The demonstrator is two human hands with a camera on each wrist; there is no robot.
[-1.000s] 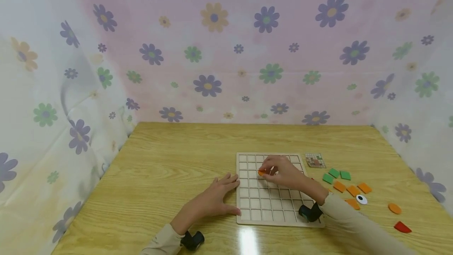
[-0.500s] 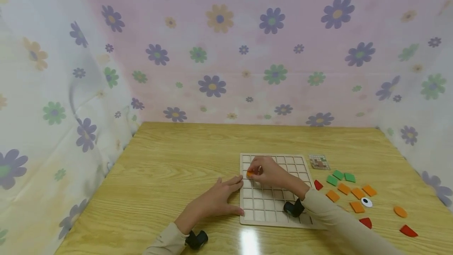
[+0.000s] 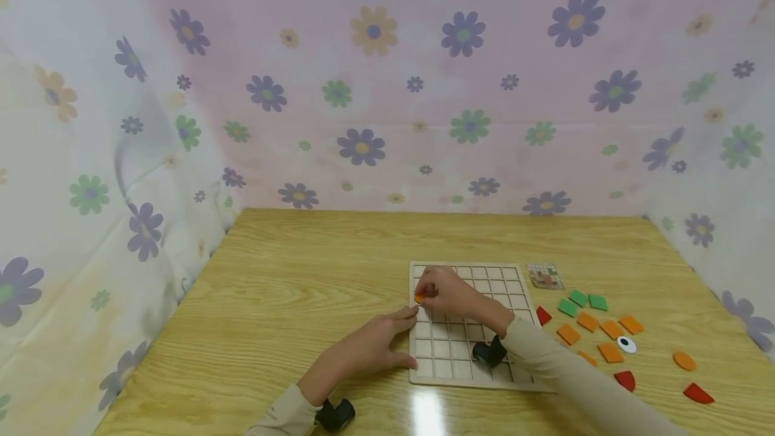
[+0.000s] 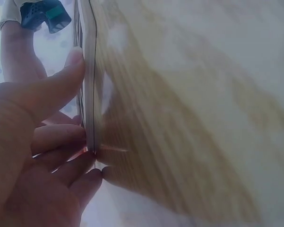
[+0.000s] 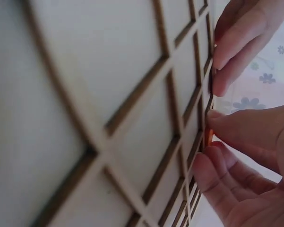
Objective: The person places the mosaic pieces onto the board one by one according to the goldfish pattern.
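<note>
A square wooden grid board (image 3: pixel 442 350) with raised ribs lies on the table. My right hand (image 3: pixel 453 295) is over its upper left part and pinches a small orange piece (image 3: pixel 418 298) at the leftmost column. In the right wrist view, the orange piece (image 5: pixel 209 136) shows between thumb and fingertips, low against the ribs; whether it sits fully in a cell is hidden. My left hand (image 3: pixel 371 345) rests at the board's left edge, fingers extended. The left wrist view has its thumb and fingertips touching the board's side (image 4: pixel 90 85).
Right of the board lie several green squares (image 3: pixel 578 299), several orange squares (image 3: pixel 610 330), red rounded pieces (image 3: pixel 699 393), an orange oval (image 3: pixel 685 360) and a white eye piece (image 3: pixel 626 344). A small pattern card (image 3: pixel 545 276) lies beside the board's upper right corner. Flowered cloth (image 3: pixel 387 106) encloses the table.
My right hand has moved left across the board with the orange piece, from an inner column to the leftmost one. The left hand stays at the board's edge.
</note>
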